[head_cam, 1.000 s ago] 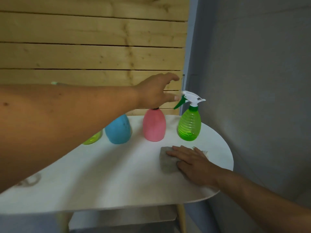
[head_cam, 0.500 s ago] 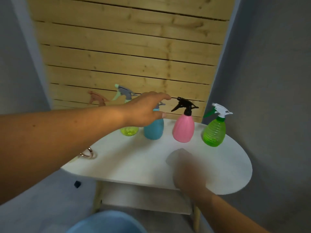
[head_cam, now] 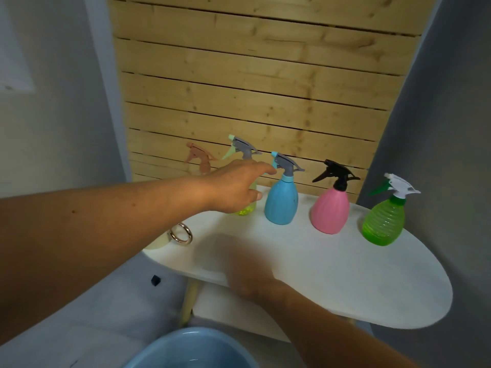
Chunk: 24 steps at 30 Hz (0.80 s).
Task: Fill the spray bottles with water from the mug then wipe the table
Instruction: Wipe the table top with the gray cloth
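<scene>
A left hand (head_cam: 236, 188), fingers loosely extended, reaches mid-frame across the yellow-green spray bottle (head_cam: 245, 208). Rightward along the white desk (head_cam: 358, 274) stand the blue spray bottle (head_cam: 281, 204), pink spray bottle (head_cam: 330, 212) and green spray bottle (head_cam: 384, 224). At lower centre, the blurred right hand (head_cam: 251, 274) lies on the desk; its grip cannot be told.

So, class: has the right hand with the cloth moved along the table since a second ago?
Yes. The right hand has slid leftward: it was in front of the green bottle and now blurs below the blue bottle.
</scene>
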Available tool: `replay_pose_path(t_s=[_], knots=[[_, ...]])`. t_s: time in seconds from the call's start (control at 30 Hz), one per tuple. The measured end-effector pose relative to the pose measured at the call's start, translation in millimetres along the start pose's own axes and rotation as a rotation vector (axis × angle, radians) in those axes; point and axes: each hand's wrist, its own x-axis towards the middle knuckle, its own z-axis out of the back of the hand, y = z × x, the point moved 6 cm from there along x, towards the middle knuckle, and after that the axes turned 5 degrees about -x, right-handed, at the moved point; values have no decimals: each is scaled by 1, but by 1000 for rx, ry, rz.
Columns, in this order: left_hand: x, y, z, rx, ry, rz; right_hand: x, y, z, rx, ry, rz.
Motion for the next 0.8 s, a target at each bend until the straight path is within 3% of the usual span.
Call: replay_pose_path(t_s=[0.33, 0.8], knots=[[-5, 25, -11, 15, 24, 52, -7, -3, 2, -88, -60, 201], [-10, 13, -86, -48, 126, 85, -63, -89, 16, -58, 58, 112]])
